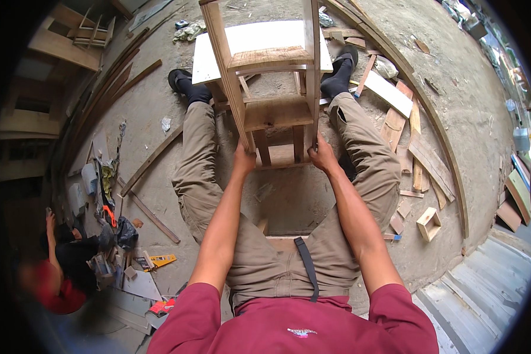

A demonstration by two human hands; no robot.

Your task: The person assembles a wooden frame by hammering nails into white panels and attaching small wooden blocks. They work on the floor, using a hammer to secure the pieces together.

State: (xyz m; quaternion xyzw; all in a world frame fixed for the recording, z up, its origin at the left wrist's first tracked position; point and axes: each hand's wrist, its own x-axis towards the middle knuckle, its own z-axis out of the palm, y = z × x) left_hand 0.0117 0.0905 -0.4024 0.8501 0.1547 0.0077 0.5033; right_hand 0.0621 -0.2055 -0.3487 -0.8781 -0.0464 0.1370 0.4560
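Between my legs stands a tall wooden frame [279,112] with two long side boards and several cross boards, like a small shelf unit. My left hand [245,159] is wrapped round the lower end of its left side board. On the opposite side, my right hand [323,154] grips the lower end of the right side board. Behind the frame lies a white board [256,38] on a low wooden support, partly hidden by the frame. The fingertips of both hands are partly hidden by the wood.
Wood offcuts [433,165] and a small wooden box [429,224] lie to my right. A long curved-looking plank [448,141] runs beyond them. At left are loose strips [153,138], a yellow-handled saw-like tool [161,261] and a seated person in red [59,289].
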